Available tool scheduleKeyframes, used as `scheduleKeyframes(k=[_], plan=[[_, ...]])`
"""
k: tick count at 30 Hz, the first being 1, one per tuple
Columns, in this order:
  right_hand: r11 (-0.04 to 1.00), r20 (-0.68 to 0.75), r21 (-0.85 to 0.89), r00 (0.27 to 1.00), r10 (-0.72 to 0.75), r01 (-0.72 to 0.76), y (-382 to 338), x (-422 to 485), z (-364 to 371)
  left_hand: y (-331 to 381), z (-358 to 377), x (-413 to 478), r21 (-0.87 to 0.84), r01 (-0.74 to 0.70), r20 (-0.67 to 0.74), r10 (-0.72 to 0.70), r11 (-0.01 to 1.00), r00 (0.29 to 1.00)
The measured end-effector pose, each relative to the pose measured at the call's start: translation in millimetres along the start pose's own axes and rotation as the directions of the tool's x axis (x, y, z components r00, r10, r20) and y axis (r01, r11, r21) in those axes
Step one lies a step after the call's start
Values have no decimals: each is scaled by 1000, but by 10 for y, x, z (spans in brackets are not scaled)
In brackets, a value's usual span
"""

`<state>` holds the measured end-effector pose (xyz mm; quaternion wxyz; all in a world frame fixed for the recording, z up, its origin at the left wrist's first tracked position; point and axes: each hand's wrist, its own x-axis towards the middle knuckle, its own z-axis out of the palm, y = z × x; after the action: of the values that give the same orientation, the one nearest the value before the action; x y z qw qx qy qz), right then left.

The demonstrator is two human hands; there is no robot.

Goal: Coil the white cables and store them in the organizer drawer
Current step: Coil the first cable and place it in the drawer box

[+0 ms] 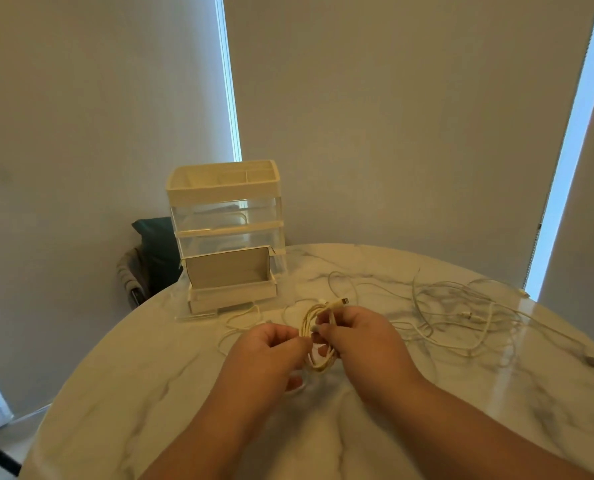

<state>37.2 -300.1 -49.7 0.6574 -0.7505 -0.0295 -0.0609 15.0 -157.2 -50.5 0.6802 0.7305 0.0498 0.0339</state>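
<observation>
A white cable wound into a small coil [318,341] hangs between my hands above the marble table [150,393]. My right hand [357,337] grips the coil's right side, with a plug end sticking up past its fingers. My left hand [271,348] pinches the coil's left side. The white and clear organizer [226,216] stands at the table's far edge. Its bottom drawer [233,289] is pulled out toward me. A tangle of loose white cables [461,313] lies on the table to the right.
Another loose white cable [240,320] lies in front of the drawer. A dark plug [593,361] rests near the table's right edge. A chair with a dark cushion [157,251] stands behind the table on the left. Blinds cover the windows behind.
</observation>
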Motion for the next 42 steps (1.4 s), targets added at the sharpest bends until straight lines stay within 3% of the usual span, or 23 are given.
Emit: scheduleKeyframes(k=[7, 15, 21, 26, 30, 32, 34, 37, 39, 42], plan=[[999, 138, -36, 990, -3, 8, 44, 12, 47, 74, -24, -43, 204, -213, 12, 216, 955, 976], [976, 180, 199, 983, 49, -85, 66, 11, 95, 32, -17, -5, 287, -270, -68, 301, 919, 951], [954, 175, 281, 983, 54, -103, 81, 27, 117, -9, -7, 41, 399, -323, -91, 387, 858, 917], [966, 192, 240, 980, 48, -94, 70, 11, 98, 12, 41, -5, 494, -359, -41, 434, 792, 900], [982, 207, 181, 978, 18, -57, 5, -59, 90, 10, 34, -5, 466, -359, -18, 414, 809, 910], [938, 218, 322, 974, 59, -129, 24, -43, 112, 1, 21, 9, 417, -333, -17, 373, 846, 928], [815, 278, 514, 951, 136, -267, 28, -24, 138, -10, 7, 22, 352, -296, -34, 328, 888, 944], [729, 330, 614, 938, 110, -302, 27, -20, 140, 6, -3, 16, 262, -263, -71, 290, 929, 954], [820, 269, 541, 962, 45, -189, 35, -16, 127, 17, -11, 8, 230, -264, -103, 293, 937, 951], [981, 181, 186, 979, -90, 56, 54, -34, 76, 8, -6, 11, 246, -287, -118, 322, 926, 939]])
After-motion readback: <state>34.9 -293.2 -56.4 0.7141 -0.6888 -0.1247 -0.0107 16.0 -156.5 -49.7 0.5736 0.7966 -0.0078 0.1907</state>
